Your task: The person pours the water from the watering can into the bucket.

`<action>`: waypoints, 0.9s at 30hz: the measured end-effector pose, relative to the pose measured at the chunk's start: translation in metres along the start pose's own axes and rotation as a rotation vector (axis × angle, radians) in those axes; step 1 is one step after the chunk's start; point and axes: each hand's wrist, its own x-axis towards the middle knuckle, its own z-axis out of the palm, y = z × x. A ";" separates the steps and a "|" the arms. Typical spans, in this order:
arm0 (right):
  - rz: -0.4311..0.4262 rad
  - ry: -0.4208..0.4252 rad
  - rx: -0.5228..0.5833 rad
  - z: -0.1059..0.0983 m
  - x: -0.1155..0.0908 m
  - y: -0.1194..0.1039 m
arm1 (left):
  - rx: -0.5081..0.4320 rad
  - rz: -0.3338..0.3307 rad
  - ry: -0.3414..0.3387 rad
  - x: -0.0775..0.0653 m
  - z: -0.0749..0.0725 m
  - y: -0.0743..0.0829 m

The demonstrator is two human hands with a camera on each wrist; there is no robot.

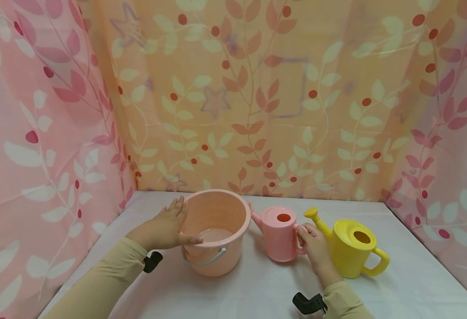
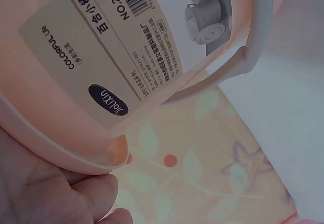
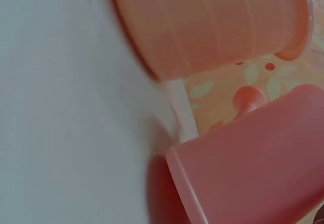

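A peach bucket (image 1: 233,254) with a grey-white handle (image 1: 213,259) stands upright, left of the middle of the table. My left hand (image 1: 167,228) rests against its left rim, fingers extended and thumb lying over the front rim. The left wrist view shows a printed label (image 2: 91,57) on the bucket's side. My right hand (image 1: 317,250) grips the handle of a pink watering can (image 1: 279,241), whose spout points left at the bucket rim. In the right wrist view the base of the pink can (image 3: 248,158) is close over the table, beside the bucket (image 3: 217,26).
A yellow watering can (image 1: 345,252) stands just right of my right hand, its spout reaching left behind that hand. The white table (image 1: 265,292) is enclosed by leaf-patterned cloth, with an orange-yellow curtain (image 1: 257,110) at the back and pink cloth on both sides.
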 end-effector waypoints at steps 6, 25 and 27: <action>0.009 -0.035 -0.032 -0.002 -0.003 -0.002 | 0.008 0.001 0.003 0.000 0.000 0.000; 0.043 -0.128 -0.132 -0.016 -0.009 0.005 | 0.016 0.005 0.014 0.003 0.006 -0.005; 0.042 -0.122 -0.128 -0.017 -0.010 0.006 | 0.014 0.006 0.013 0.003 0.006 -0.005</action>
